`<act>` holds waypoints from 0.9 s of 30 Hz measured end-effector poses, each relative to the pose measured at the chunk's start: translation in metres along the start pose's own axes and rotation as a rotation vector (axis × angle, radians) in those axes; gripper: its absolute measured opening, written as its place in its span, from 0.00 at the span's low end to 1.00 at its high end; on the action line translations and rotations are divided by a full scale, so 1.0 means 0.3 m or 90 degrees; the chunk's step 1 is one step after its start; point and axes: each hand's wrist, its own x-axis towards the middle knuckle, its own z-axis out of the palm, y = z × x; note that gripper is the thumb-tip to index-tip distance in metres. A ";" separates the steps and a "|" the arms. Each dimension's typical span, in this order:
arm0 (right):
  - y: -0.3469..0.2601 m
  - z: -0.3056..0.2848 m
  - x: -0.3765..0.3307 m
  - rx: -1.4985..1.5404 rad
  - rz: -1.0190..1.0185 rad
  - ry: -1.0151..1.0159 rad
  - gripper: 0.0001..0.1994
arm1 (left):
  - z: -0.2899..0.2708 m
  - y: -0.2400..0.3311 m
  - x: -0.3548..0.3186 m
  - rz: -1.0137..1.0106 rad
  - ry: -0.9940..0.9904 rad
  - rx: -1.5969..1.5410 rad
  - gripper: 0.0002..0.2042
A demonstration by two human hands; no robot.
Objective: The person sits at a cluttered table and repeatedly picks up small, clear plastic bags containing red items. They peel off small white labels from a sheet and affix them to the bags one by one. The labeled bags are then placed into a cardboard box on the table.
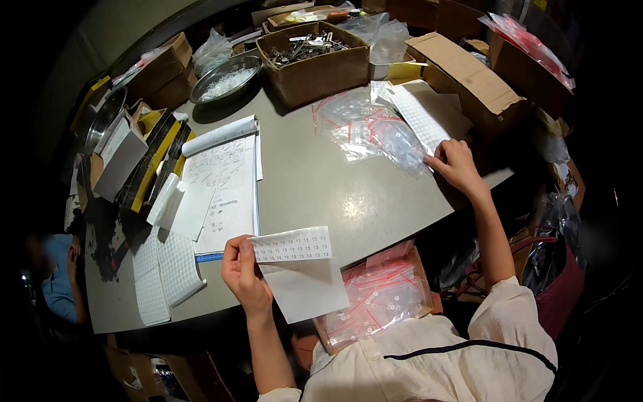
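The left hand (242, 271) pinches a white sticker sheet (298, 268) by its left edge, holding it just above the near rim of the grey table (315, 187). The right hand (455, 164) reaches out to the far right, fingertips resting on a heap of small clear zip bags (375, 130) with red seal strips. An open notebook (224, 181) lies left of centre, and a cardboard box of metal parts (315, 57) stands behind.

overhead light, glare spot on table (348, 206); dark vignetted corners, fisheye bending at rim.
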 end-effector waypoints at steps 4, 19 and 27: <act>-0.078 0.036 -0.014 0.146 -0.100 0.129 0.11 | 0.001 0.001 -0.004 -0.003 0.001 0.006 0.09; -0.475 0.008 -0.173 0.497 -0.411 -0.170 0.27 | 0.027 -0.007 -0.040 0.070 0.042 0.085 0.08; -0.611 -0.025 -0.223 0.654 -0.263 -0.284 0.31 | 0.150 0.006 -0.112 0.010 -0.028 0.044 0.06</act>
